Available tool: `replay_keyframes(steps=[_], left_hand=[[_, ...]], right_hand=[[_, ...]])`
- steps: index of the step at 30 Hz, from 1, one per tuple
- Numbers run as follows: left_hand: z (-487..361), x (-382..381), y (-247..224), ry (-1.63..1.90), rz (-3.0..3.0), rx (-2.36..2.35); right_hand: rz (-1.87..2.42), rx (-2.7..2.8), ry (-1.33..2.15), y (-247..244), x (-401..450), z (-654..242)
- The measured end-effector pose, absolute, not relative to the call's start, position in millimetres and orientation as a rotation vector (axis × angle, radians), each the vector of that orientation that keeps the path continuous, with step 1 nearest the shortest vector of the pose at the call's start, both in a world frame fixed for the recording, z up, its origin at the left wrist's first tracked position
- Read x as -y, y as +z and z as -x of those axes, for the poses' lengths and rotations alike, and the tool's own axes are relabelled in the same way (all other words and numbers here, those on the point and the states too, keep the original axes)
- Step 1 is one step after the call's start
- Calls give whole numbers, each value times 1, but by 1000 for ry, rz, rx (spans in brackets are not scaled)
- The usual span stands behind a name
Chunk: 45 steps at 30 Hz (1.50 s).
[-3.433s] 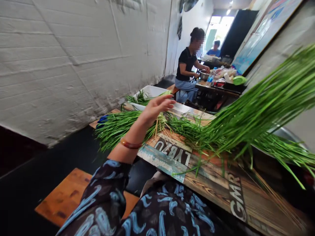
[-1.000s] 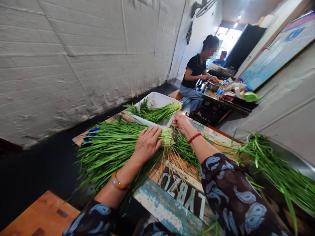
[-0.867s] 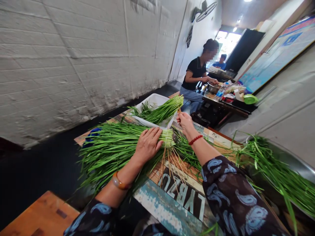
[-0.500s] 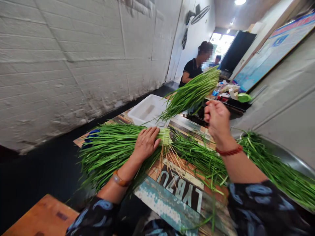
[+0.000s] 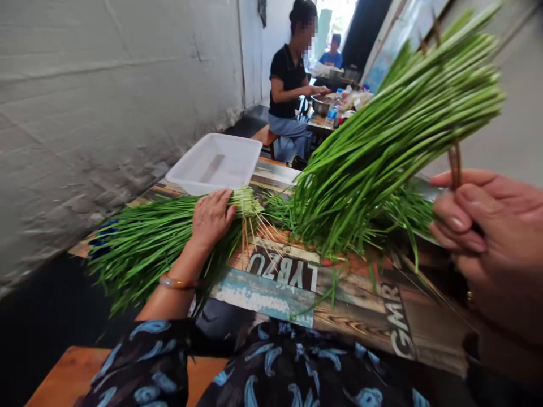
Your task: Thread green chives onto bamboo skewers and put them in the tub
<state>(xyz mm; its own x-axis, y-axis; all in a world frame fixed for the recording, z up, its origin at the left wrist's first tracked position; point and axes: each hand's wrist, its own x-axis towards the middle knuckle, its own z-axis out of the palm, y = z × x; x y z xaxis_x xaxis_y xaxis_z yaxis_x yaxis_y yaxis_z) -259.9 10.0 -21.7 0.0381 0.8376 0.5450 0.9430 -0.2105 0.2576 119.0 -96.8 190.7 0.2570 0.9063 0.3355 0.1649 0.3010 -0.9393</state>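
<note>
Raised on the right, my right hand point(image 5: 479, 226) is closed on the lower ends of thin brown skewers point(image 5: 455, 164). A broad fan of green chives point(image 5: 382, 147) is threaded on them, pale stem ends to the right and leaf tips hanging left over the table. Thin stick tips poke out above the bunch. My left hand point(image 5: 212, 217) lies flat, fingers outstretched, on a heap of skewered chives point(image 5: 148, 237) at the table's left. The pale cut ends of that heap stick out past my fingers, with several light skewer ends point(image 5: 258, 226) below them.
A white plastic tub point(image 5: 214, 164) stands behind the heap. Loose chives point(image 5: 411, 209) lie behind the raised bunch on the patchwork wood-pattern table point(image 5: 348, 316). Farther back, a person in a dark shirt point(image 5: 288, 85) sits at another table by a metal bowl point(image 5: 321, 104) and a bottle point(image 5: 333, 113).
My right hand has come nearer and to the right, bringing the skewered chives with it. My left hand stays on the heap. The view has turned and tilted down.
</note>
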Motion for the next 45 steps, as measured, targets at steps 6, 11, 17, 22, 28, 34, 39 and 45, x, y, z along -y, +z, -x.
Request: replay_keyframes(steps=[6,11,17,22,28,34,39,45], left_hand=[[262,-17,-18,-937,2148,1807],[262,-19,-13,-842,2138,1804],[257,-18,-1,-533,2069,1865],[260,-22,5,-589,2109,1863],[267,1,8,-711,2177,1818],[273,45,9,-707,2169,1962],[261,63,5,-450,2113,2104],[229,57,-14,-370,2104,2108]], right_hand=[[1042,959,1207,139,125,-128],[1173,715,1373,32,131,-150],[1368,780,1368,-44,139,-178],[1455,1009,1375,-35,140,-206],[1660,1551,924,-3,130,-248],[1398,1702,1069,44,83,-184],[1067,1751,1348,59,42,-74],[1123,1777,1293,13,-22,22]])
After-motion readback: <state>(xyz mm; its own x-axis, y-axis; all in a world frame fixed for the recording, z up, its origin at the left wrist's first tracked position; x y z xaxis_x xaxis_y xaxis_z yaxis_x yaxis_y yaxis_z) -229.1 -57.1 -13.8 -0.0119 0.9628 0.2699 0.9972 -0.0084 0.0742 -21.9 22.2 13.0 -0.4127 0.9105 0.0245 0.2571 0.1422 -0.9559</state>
